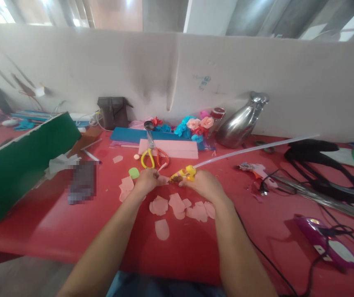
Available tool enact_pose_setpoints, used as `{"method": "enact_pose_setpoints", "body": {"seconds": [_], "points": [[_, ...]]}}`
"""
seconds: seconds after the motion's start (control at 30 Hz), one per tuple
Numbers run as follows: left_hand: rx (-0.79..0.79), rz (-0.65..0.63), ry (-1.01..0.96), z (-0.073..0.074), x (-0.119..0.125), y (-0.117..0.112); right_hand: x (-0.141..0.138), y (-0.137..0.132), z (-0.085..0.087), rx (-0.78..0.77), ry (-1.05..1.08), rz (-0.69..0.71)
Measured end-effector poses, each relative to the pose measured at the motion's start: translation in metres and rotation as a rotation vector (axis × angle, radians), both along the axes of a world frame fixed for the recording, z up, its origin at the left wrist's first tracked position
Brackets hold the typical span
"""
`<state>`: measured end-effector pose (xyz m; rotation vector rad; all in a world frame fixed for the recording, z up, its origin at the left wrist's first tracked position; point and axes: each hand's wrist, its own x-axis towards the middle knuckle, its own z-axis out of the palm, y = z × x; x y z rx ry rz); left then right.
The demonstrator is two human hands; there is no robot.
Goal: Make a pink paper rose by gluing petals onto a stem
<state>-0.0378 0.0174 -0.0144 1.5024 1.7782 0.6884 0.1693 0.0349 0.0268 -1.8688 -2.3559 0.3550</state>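
My right hand (203,184) is closed round a yellow glue gun (186,173), its nozzle pointing left. A long clear glue stick (254,149) sticks out of the gun's back and slants up to the right. My left hand (147,181) pinches a small pink paper piece (163,180) right at the nozzle. Loose pink paper petals (177,203) lie in front of both hands, and one petal (162,229) rests nearer my body. Beyond my left hand are scissors (154,154) with one yellow and one orange handle. Beside that hand lies a light green paper piece (134,173).
A green board (25,169) stands on the left of the red table (102,231). Paper flowers (195,126) and a tilted metal jug (240,123) stand by the wall. Another glue gun (259,171), cables and a purple power strip (327,243) lie to the right.
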Motion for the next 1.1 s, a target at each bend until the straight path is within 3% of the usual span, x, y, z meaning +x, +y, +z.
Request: {"method": "enact_pose_setpoints", "body": {"seconds": [0.53,1.1], "points": [[-0.001,-0.001,-0.016,-0.002,0.0,0.002,0.0,0.006,-0.01,0.049,-0.034,-0.016],[0.033,-0.02,-0.015,-0.007,-0.002,0.003,-0.005,0.0,-0.002,0.052,-0.038,-0.058]]}}
